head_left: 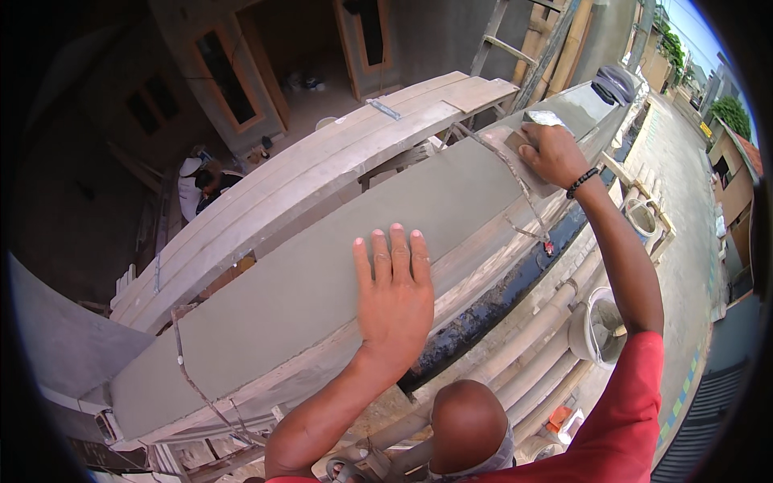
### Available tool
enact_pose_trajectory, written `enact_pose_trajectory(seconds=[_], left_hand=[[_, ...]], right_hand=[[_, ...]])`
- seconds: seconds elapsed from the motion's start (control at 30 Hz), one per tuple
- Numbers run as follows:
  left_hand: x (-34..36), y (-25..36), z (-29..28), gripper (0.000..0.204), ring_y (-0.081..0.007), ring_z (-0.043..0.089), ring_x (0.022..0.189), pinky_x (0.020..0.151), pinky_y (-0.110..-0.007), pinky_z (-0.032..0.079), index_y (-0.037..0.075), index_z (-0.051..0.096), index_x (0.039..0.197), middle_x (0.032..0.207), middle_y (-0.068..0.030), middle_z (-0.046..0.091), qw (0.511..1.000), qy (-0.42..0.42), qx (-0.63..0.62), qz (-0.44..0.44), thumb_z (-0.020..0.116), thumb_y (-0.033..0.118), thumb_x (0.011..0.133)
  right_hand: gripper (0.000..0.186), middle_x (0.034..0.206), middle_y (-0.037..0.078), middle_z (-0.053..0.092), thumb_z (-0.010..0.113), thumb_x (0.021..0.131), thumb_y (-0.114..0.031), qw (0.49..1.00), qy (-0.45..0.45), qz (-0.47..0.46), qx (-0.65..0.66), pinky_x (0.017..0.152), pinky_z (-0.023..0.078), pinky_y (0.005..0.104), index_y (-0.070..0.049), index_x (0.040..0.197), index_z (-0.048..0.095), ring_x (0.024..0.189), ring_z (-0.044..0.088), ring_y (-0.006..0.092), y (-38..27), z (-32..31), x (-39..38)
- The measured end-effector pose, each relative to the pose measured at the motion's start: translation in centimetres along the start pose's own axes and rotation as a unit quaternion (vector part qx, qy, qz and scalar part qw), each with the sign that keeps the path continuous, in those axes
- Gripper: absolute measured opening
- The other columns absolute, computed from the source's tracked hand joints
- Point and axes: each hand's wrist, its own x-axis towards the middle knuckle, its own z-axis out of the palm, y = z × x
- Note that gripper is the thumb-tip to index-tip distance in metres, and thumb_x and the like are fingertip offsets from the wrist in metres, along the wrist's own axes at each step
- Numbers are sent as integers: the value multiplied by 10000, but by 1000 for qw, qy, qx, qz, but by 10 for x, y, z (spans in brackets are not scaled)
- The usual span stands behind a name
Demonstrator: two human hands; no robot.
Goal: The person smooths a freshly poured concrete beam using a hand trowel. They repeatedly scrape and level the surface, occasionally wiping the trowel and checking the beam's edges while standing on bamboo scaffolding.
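Observation:
A long slab of smooth wet grey cement (290, 241) runs diagonally from the lower left to the upper right, framed by boards. My left hand (394, 290) lies flat over its near edge, palm down and fingers slightly apart, with nothing in it. At the far right, my right hand (554, 153) is closed round a plastering trowel (515, 145), whose flat plate rests on the cement; its grip is mostly hidden by my fingers. Beside that hand is a shiny silver piece (547, 119). A bent metal clamp (515, 173) crosses the slab close to the trowel; another clamp (179, 354) crosses its left end.
Wooden planks (322, 133) run behind the slab. A dark grey rounded object (613, 84) sits at its far end. Bamboo poles (523, 346) and a cement-smeared bucket (600, 326) are below on the right. A person (211, 183) is lower down at left. A street (684, 209) runs along the right.

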Motion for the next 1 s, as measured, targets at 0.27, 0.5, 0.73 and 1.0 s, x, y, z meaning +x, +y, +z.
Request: enact_pose_trajectory(seconds=[0.27, 0.5, 0.73, 1.0], left_hand=[[-8, -11, 2, 516, -409, 523, 1287, 1159, -616, 239, -17, 533, 1364, 1383, -236, 552, 1000, 4, -7, -6, 637, 153, 888], [0, 3, 0, 523, -404, 488, 1321, 1157, -614, 241, -9, 528, 1374, 1399, -233, 537, 1000, -6, -5, 1, 636, 170, 895], [-10, -7, -6, 554, -397, 448, 1358, 1160, -609, 230, -4, 484, 1416, 1449, -230, 487, 1000, -27, -1, -14, 620, 179, 912], [-10, -5, -4, 514, -407, 460, 1346, 1161, -600, 231, -15, 493, 1407, 1439, -238, 495, 1000, -25, -2, -16, 568, 141, 924]], right_hand=[[419, 1041, 300, 675, 686, 815, -154, 982, -45, -146, 112, 896, 513, 456, 42, 1184, 663, 991, 652, 439, 0, -14, -36], [420, 1067, 305, 662, 674, 834, -155, 994, -23, -89, 61, 895, 509, 463, 53, 1198, 649, 988, 645, 451, -3, -2, -17], [458, 1141, 254, 686, 667, 813, -113, 993, -49, -63, 90, 961, 495, 389, 55, 1237, 638, 1027, 671, 381, 16, -29, -36], [463, 1145, 221, 690, 700, 813, -141, 945, -159, -205, 197, 900, 513, 395, -3, 1253, 648, 1000, 662, 397, -37, -11, -10]])
